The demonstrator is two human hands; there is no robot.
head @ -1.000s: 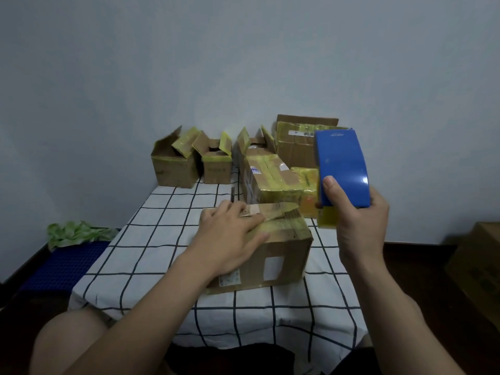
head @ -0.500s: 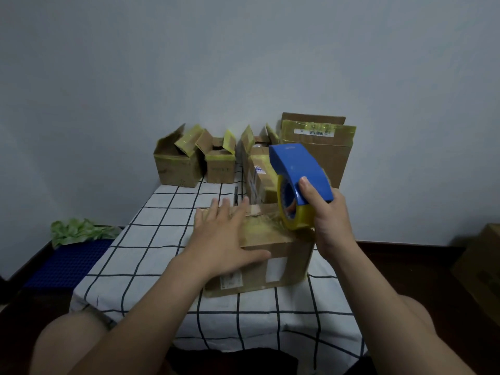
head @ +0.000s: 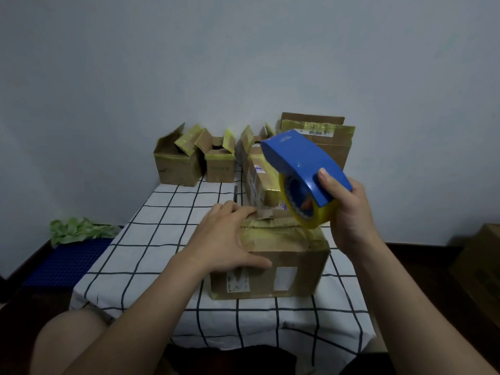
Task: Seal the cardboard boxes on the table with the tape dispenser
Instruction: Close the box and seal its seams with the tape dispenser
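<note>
A brown cardboard box [head: 292, 272] with yellowish tape on its top stands near the front of the checked table [head: 151, 239]. My left hand [head: 227, 239] lies flat on the box's left top, fingers straight, thumb over the front face. My right hand [head: 349, 209] grips the blue tape dispenser [head: 300, 163] with its yellow tape roll, held tilted just above the box's right top edge. A thin strip of tape seems to run from the roll down to the box.
Several other boxes stand at the table's far end: two open small ones [head: 178, 163] at the left, a taped one [head: 259, 180] in the middle, a larger one [head: 330, 142] behind. A blue mat with green cloth [head: 78, 228] lies on the floor at the left. Another carton [head: 479, 266] sits at the right.
My right hand brought the dispenser down from high at the right onto the box's top, then drew it up and to the right. My left hand stayed on the box.
</note>
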